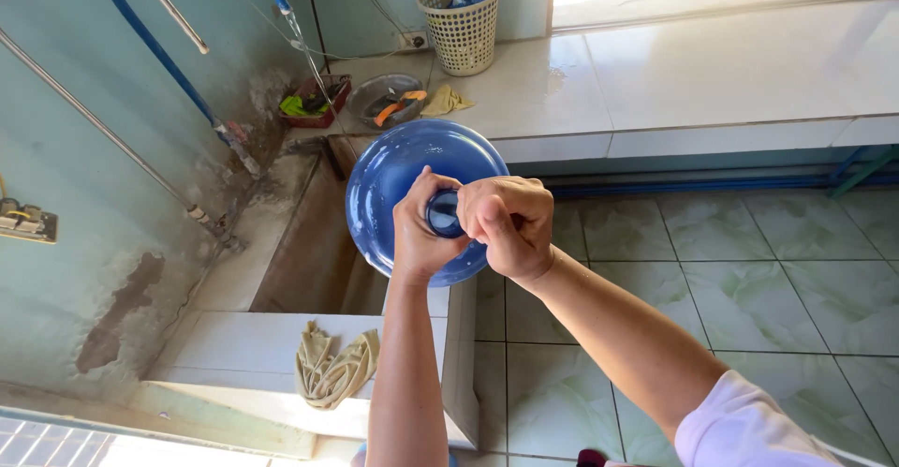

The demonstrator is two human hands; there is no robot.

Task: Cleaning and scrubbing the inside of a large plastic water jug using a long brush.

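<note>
Above the tiled floor (749,289), both hands' fingers (426,214) gripping blue jug (393,177) neck, forearms extended.

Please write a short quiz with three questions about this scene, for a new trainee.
1. True or false: both hands grip the neck of the blue water bottle.
2. What lies on the white ledge near the left hand? A) a beige cloth B) a metal spoon C) a green cup
3. What stands in the far corner, beyond the right hand?

Key: 1. True. 2. A, the beige cloth. 3. A cream plastic basket.
</note>
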